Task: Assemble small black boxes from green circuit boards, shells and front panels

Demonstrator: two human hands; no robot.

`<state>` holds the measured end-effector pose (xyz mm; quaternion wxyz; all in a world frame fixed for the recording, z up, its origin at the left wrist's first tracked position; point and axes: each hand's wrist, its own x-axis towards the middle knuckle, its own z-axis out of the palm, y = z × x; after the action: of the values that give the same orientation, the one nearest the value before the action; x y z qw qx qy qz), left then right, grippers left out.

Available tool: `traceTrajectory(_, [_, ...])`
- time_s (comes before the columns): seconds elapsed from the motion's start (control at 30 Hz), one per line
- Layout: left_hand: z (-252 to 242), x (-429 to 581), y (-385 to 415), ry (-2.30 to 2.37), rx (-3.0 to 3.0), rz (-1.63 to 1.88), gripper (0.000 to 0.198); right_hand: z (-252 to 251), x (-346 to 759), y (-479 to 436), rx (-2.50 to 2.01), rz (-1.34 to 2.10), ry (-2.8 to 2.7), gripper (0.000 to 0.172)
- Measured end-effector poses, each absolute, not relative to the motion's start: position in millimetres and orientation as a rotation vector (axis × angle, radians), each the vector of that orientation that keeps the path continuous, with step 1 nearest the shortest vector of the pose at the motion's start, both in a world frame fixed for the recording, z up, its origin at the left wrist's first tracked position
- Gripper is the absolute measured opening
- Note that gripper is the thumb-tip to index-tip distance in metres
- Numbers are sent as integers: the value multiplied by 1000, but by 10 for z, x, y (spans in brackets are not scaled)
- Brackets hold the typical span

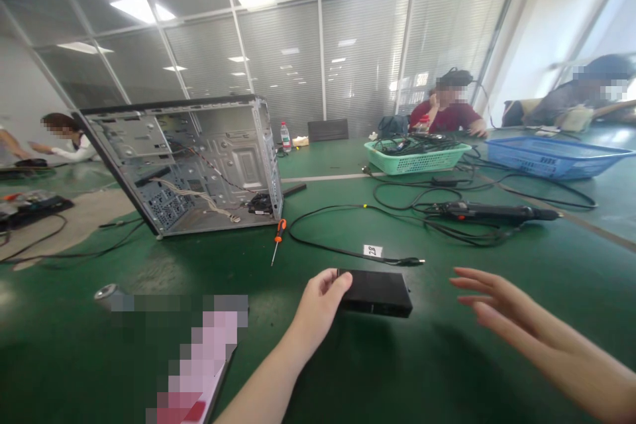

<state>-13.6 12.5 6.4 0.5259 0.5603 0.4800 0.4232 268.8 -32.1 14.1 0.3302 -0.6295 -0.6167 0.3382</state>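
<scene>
My left hand (325, 295) grips a flat black rectangular box (380, 293) by its left end, thumb on top. The box is held over the green table; its exact kind does not show. To its right, apart from it, my right hand (497, 301) hovers with fingers stretched out and nothing in them. Just beyond the box lie a black cable's plug (410, 262) and a small white label (372, 251) marked with a number. An orange-handled screwdriver (279, 238) rests farther left, by the corner of an opened computer case (238, 165) with loose wires inside.
A black electric screwdriver (497, 212) lies among looped cables on the right. Behind it stand a green basket (420, 160) of cables and a blue basket (556, 162). A pink, partly blurred object (213, 338) is at front left, near a metal cylinder (106, 293). Other people sit farther off.
</scene>
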Motion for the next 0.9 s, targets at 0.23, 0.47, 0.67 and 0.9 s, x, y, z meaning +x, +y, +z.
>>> traceTrajectory(0.23, [82,-168,160,1229,1129,1121,44,268,1545,-146,-1266,1497,-1328,70])
traceTrajectory(0.47, [-43,-107,233,1114,1222,946,62,-16,1635,-57,-1150,1851,-935,39])
traceTrajectory(0.67, [23,-104,173,1171,1340,972,56,-44,1658,-31,-1141,1997,-806,52])
traceTrajectory(0.9, [-26,-106,206,1184,1315,1054,52,-84,1756,-49,-883,2088,-668,43])
